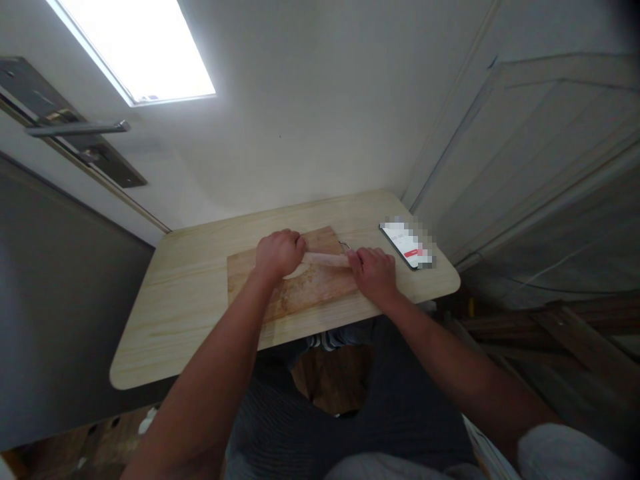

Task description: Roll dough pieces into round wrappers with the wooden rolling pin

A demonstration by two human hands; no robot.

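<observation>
A pale wooden rolling pin lies across a wooden cutting board, its ends inside my two hands. My left hand is closed round the left end. Around the right end, the fingers of my right hand are wrapped. Just below the pin, beside my left hand, a pale, flat piece that looks like dough shows on the board; part of it is hidden by the hand and pin. Whitish dusting marks the board's middle.
The board rests on a light wood table with rounded corners. To the right of my right hand lies a phone with a lit screen. A wire loop sticks out at the board's right edge. Behind the table stands a door with a metal handle.
</observation>
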